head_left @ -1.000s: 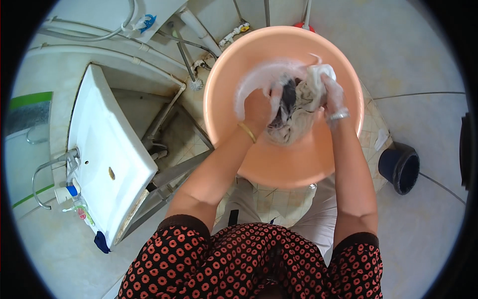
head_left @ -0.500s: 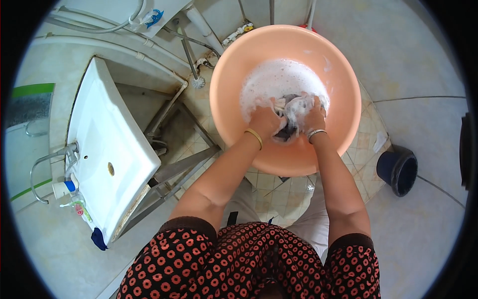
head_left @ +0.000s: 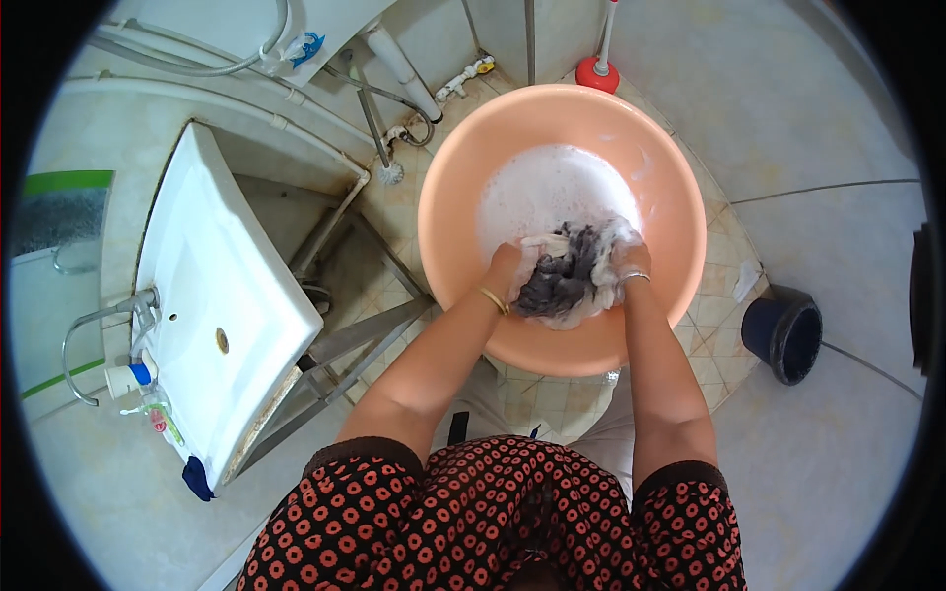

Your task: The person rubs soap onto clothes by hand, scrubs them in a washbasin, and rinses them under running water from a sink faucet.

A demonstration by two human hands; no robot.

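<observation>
Seen from above: 1 round peach plastic basin (head_left: 448, 212) on a tiled floor (head_left: 838, 118), holding white soapy water (head_left: 552, 187). Both hands sunk in at the near rim, pressed from either side onto 1 bunched grey and white cloth (head_left: 567, 281), likely so as to rub it against itself in the suds. Left hand (head_left: 510, 268) closed around the cloth's left edge, 1 gold bangle (head_left: 493, 300) on the wrist; right hand (head_left: 631, 264) gripping the right edge, 1 thin bracelet at the wrist, fingers partly hidden under foam. Cloth lying half in the water, against the basin's near wall, between the 2 hands. Forearms reaching in from the lower edge, above a red and black patterned garment (head_left: 493, 522). To the left, 1 white washbasin (head_left: 212, 305) with 1 tap (head_left: 99, 330), well apart from the basin. To the right, 1 small dark blue bucket (head_left: 783, 335) on the floor, near the basin but not touching. Beyond the far rim, 1 red plunger (head_left: 596, 69) standing upright by the wall pipes (head_left: 394, 69).
</observation>
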